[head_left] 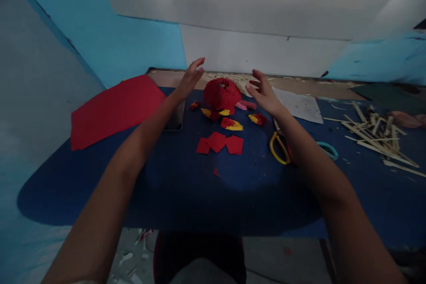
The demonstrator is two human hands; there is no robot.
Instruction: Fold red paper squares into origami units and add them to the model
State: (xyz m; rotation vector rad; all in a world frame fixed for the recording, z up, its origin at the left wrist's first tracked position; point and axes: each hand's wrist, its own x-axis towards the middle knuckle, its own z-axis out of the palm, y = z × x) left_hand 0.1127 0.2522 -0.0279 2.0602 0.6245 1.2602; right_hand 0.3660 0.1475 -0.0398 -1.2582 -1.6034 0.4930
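Red, bumpy-looking paper makes up the round piece near the back of the blue table, and its body looks mostly built. The left hand and right hand are up on either side, fingers loosely spread, nothing visible in either. Just in front, the red-and-yellow pieces seem shaped already, though it's hard to tell if any are attached; at least one sits clearly apart. Closer to the person, three red squares look cut but flat, so probably some folding left. Farther out: a big red sheet on the left, yellow-handled scissors idle by the right forearm.
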